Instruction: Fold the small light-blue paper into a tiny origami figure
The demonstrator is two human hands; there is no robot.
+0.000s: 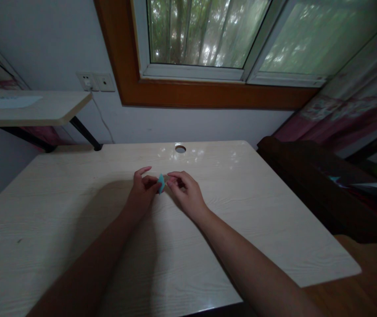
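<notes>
A small turquoise piece (161,184), which looks like folded paper, is held a little above the table. My left hand (143,187) pinches it by its left side between thumb and fingers, with the index finger raised away. Just to the right, my right hand (185,189) is curled, its thumb and fingertips slightly apart and facing the turquoise piece. A narrow gap seems to lie between those fingertips and the piece. Both forearms rest over the pale wood-grain table (241,220).
A round cable hole (181,149) is near the table's back edge. A raised shelf (53,108) with a paper sheet (8,102) stands at the left. Wall sockets (96,82) with a white cord are behind. Dark wooden furniture (307,185) stands beyond the right edge.
</notes>
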